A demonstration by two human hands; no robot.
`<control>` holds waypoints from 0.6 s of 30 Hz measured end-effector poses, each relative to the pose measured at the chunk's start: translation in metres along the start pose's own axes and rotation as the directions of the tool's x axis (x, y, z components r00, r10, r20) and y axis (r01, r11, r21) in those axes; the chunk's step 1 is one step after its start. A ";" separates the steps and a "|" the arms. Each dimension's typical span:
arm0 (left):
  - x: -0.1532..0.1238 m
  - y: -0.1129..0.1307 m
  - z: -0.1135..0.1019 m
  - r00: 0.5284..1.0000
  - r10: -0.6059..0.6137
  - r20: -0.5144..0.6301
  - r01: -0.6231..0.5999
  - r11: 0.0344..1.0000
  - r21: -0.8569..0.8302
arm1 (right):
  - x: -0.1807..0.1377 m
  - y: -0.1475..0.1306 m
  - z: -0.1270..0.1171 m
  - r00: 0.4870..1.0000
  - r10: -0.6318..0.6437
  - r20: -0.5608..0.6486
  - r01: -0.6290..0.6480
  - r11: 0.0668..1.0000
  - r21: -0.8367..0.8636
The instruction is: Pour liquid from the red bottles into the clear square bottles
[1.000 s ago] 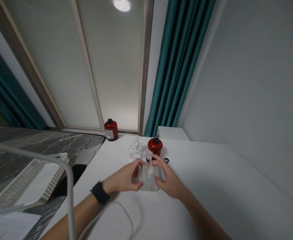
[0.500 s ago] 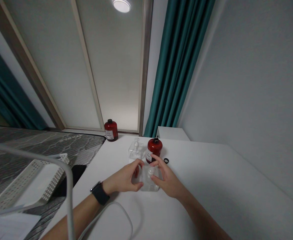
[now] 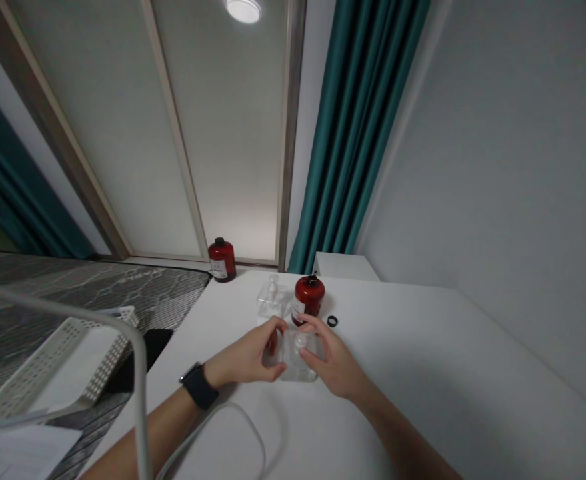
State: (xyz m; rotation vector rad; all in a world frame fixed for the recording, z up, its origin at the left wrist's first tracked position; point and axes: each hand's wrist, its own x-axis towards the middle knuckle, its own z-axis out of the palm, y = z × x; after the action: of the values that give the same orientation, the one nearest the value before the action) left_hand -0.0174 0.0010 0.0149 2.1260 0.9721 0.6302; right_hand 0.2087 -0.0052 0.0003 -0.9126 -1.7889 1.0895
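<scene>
On the white table (image 3: 403, 400), directly before me, stands a clear square bottle (image 3: 297, 375) with a whitish pump head. My left hand (image 3: 253, 353), wearing a dark watch on the wrist, grips the bottle's left side between thumb and fingers. From the right, my right hand (image 3: 330, 357) has its thumb and fingers closed around the pump head (image 3: 301, 343) on top. Just behind the bottle is a red bottle (image 3: 309, 297) with a white label and dark neck. A second clear pump bottle (image 3: 271, 298) stands to the left of that red one.
Another red bottle (image 3: 221, 260) with a black cap stands at the table's far left corner. A black ring (image 3: 333, 321) lies right of the nearer red bottle. A white cable (image 3: 243, 413) loops in front of my left arm. Below left is a white perforated basket (image 3: 57, 353).
My right hand has shifted slightly left with the pump head, its fingers turning a little. The clear bottle has moved very slightly left; my left hand has hardly moved.
</scene>
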 end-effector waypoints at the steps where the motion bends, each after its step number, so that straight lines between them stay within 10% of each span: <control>1: 0.000 0.000 0.000 1.000 0.000 0.002 0.000 1.000 -0.004 | 0.000 0.000 0.000 1.000 -0.001 0.012 0.001 1.000 0.006; 8: 0.001 -0.001 -0.001 1.000 -0.012 0.013 0.013 0.998 -0.068 | 0.003 -0.006 -0.007 0.994 0.018 0.106 -0.032 0.991 0.134; 18: 0.001 -0.005 -0.002 1.000 -0.001 0.014 0.002 0.997 -0.078 | 0.001 -0.005 0.002 0.997 0.001 -0.071 -0.003 1.000 -0.027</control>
State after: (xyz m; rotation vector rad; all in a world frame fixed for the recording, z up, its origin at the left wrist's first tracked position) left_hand -0.0206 0.0048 0.0125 2.0580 0.9266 0.6417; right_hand 0.2053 -0.0066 0.0049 -0.9585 -1.7487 1.0236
